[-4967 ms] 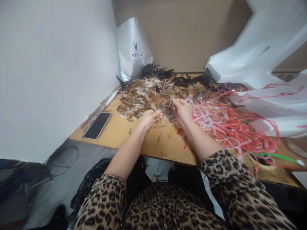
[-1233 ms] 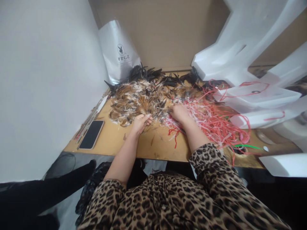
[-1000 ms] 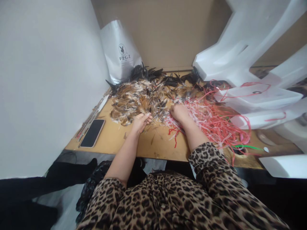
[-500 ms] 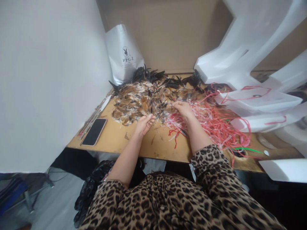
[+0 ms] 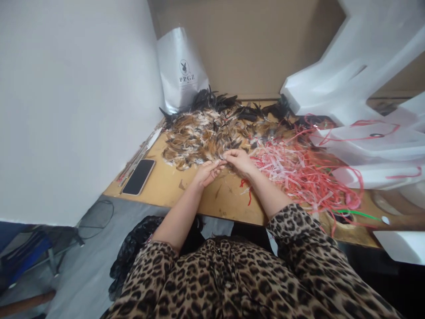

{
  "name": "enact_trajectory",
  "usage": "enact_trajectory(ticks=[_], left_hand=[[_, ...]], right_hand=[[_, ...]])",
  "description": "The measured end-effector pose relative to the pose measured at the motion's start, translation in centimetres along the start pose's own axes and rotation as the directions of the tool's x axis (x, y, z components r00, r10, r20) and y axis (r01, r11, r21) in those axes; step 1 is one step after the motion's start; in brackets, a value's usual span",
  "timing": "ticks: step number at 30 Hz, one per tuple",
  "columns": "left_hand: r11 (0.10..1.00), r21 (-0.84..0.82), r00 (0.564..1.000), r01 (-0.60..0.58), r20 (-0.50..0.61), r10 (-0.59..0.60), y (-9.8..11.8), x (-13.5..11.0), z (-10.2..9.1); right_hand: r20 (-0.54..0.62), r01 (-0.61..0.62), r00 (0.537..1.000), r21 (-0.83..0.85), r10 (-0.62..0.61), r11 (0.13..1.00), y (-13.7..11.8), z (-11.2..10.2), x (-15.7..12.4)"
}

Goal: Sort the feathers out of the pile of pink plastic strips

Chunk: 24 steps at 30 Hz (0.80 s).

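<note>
Over the near edge of a pile of brown and black feathers (image 5: 199, 133), my two hands meet at the fingertips. My left hand (image 5: 209, 173) is closed in a pinch, with brown feathers fanning out just beyond its fingers. My right hand (image 5: 241, 161) comes in from the right, its thumb and forefinger pinched together at the left fingertips. Whatever is between the right fingers is too small to make out. A tangle of red and white plastic strips (image 5: 292, 173) lies just right of my right hand.
A phone (image 5: 138, 177) lies at the left of the wooden table (image 5: 172, 190). Behind the feathers stands a silver-white bag (image 5: 182, 75). White plastic forms (image 5: 358, 137) crowd the right side, near a green strip (image 5: 360, 214). A white panel (image 5: 76, 110) borders the left.
My right hand has drawn back from the feather pile, toward me and left, to meet my left hand. My left hand stays pinched. The whole view has shifted slightly.
</note>
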<state>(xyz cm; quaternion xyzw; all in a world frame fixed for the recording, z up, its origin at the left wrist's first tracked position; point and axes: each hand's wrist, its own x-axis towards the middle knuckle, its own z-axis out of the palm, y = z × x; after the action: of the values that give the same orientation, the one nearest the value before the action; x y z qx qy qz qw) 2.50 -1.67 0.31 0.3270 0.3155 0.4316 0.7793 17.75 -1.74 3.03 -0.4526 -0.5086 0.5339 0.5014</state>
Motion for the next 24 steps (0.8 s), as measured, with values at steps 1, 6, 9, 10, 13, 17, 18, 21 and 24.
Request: enact_trajectory(ticks=[1,6,9,10,13,17,18,21,24], left_hand=[[1.000,-0.006,1.000,-0.003,-0.009,0.003,0.0,0.0,0.0],[0.994,-0.052,0.993,-0.092,-0.080,0.087,0.2,0.2,-0.2],[0.990,-0.059,0.988,-0.126,-0.097,0.120,0.3,0.4,-0.6],[0.990,-0.056,0.987,-0.131,-0.099,0.125,0.3,0.4,-0.6],[0.989,-0.033,0.984,-0.144,-0.106,0.140,0.2,0.5,-0.7],[0.982,0.048,0.974,-0.182,-0.132,0.186,0.0,0.5,-0.3],[0.978,0.073,0.969,-0.196,-0.136,0.204,-0.1,0.5,-0.2],[0.956,0.184,0.957,-0.231,-0.133,0.257,-0.2,0.4,-0.1],[0.930,0.285,0.951,-0.232,-0.135,0.278,-0.3,0.5,-0.2]], right_hand=[[0.010,0.045,0.999,-0.053,-0.044,0.998,-0.1,0.1,-0.1],[0.040,0.206,0.978,-0.289,-0.203,0.935,-0.5,-0.1,-0.3],[0.066,0.176,0.984,-0.321,-0.163,0.931,-0.4,-0.2,-0.2],[0.071,0.159,0.987,-0.328,-0.143,0.931,-0.4,-0.2,-0.2],[0.068,0.101,0.994,-0.341,-0.082,0.935,-0.6,-0.2,-0.4],[0.091,0.030,0.996,-0.353,0.003,0.935,-0.9,-0.3,-0.5],[0.104,0.012,0.994,-0.348,0.025,0.938,-0.8,-0.4,-0.5],[0.108,-0.056,0.990,-0.281,0.090,0.958,-0.2,-0.4,-0.3],[0.086,-0.139,0.983,-0.210,0.159,0.968,0.5,0.0,-0.2]])
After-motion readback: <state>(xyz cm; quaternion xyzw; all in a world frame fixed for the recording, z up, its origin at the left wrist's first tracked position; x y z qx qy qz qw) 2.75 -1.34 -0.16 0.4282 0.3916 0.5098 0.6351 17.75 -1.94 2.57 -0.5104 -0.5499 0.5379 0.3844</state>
